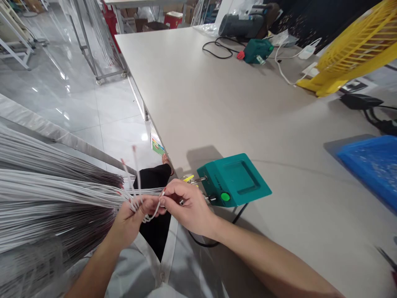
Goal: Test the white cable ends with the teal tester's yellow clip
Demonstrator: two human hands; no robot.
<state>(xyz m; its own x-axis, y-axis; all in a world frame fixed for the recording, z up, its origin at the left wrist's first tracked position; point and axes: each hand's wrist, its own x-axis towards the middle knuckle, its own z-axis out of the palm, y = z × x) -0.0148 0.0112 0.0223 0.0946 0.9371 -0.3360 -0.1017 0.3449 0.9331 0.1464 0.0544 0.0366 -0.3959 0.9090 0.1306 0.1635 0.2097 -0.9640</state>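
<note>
Several white cables (138,182) with reddish ends stick up from my left hand (136,211), whose fingers are closed round them. My right hand (190,205) pinches the end of one white cable (159,205) between thumb and forefinger, close to the left fingertips. Just past the right hand, at the table's edge, stands a green device (234,180) with a round green button (225,196) and metal fittings on its near side. Part of those fittings is hidden behind my right hand. A large bundle of long white cables (62,182) hangs at my left.
On the table (198,95) lie a blue tray (372,165) at the right and a yellow fan (356,49) at the far right. A second green device (257,50) and a dark motor (242,25) sit at the back. A wheeled metal rack (89,58) stands on the floor.
</note>
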